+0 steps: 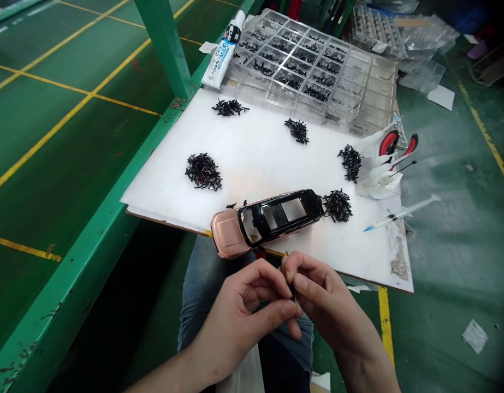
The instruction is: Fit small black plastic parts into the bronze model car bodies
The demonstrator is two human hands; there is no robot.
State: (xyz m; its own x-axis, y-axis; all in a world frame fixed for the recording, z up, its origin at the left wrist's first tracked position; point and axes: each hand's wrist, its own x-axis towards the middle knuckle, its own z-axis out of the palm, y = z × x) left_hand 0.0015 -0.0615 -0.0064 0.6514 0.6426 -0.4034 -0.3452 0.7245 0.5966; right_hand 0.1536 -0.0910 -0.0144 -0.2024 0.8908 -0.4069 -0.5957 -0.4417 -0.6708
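My left hand [243, 316] and my right hand [321, 305] meet fingertip to fingertip over my lap, just below the board's near edge. Together they pinch a tiny black part [291, 296], mostly hidden by the fingers. Right above them a pink and black toy car body [268, 221] lies on the white board [255, 158], nose pointing left. Several heaps of small black parts lie on the board: one at the left [203, 172], one beside the car's rear [337, 205], others further back [297, 130].
A clear compartment tray [301, 65] with black parts stands at the back. A glue tube [223, 54] leans by a green post [165, 46]. A syringe [403, 213] and a clear stand with red-handled tools [389, 158] lie at the right. Green floor surrounds the bench.
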